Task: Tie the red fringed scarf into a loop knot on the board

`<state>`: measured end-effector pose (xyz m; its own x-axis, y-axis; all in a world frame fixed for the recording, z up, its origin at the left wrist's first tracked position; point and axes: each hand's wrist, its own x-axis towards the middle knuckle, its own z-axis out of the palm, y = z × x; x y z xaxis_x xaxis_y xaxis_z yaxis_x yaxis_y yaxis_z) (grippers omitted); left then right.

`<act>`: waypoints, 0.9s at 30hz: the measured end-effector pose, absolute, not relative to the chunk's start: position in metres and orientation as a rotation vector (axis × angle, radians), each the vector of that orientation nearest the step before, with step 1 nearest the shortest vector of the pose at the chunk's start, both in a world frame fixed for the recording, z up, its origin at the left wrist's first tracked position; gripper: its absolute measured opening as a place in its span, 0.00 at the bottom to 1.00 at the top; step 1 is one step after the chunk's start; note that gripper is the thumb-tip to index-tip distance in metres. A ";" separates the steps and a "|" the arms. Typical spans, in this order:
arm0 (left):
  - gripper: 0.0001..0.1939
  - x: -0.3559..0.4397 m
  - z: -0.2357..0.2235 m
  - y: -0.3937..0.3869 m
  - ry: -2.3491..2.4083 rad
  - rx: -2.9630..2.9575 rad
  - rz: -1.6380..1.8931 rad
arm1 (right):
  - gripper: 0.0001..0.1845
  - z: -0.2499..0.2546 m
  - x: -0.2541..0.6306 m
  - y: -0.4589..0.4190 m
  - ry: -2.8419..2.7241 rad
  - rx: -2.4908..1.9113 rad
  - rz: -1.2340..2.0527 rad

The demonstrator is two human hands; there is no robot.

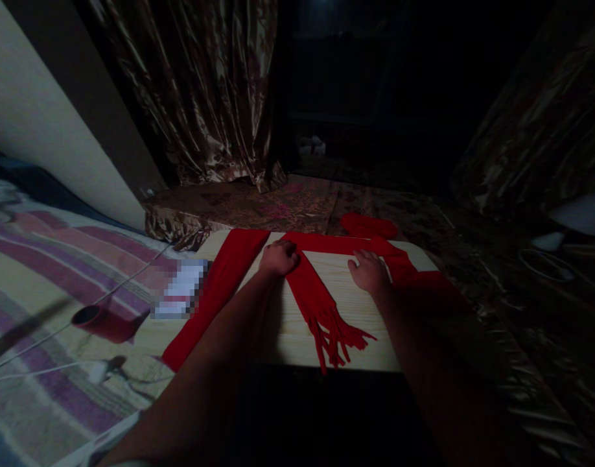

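A red scarf (312,285) with a fringed end lies over a small pale wooden table (288,337). One strip slants down the table's left side, another runs along the back edge, and the fringe points toward me. My left hand (279,257) rests where the fringed strip meets the back strip, its fingers curled down on the cloth. To the right, my right hand (370,271) lies palm down with fingers stretched over the back strip and thumb apart. More red cloth (424,282) drapes over the table's right side. Under the left hand, the exact grip is partly hidden.
On the striped bedding (49,272) at left lie a red cylindrical object (105,324), a blurred-out white item (181,288) and white cables (45,373). A red bundle (369,225) sits behind the table. Curtains (229,97) hang beyond; a white lamp-like object (582,214) stands at right.
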<state>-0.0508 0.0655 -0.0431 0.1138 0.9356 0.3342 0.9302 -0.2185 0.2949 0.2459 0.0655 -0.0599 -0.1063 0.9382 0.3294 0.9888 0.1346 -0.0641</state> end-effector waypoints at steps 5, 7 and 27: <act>0.23 -0.053 -0.044 0.067 1.916 2.328 0.772 | 0.28 -0.058 0.245 0.064 -2.131 -1.906 -0.253; 0.22 -0.053 -0.044 0.066 1.907 2.324 0.777 | 0.28 -0.057 0.244 0.064 -2.139 -1.905 -0.258; 0.24 -0.050 -0.048 0.066 1.922 2.395 0.636 | 0.27 -0.013 0.174 0.055 -2.656 -1.617 -0.152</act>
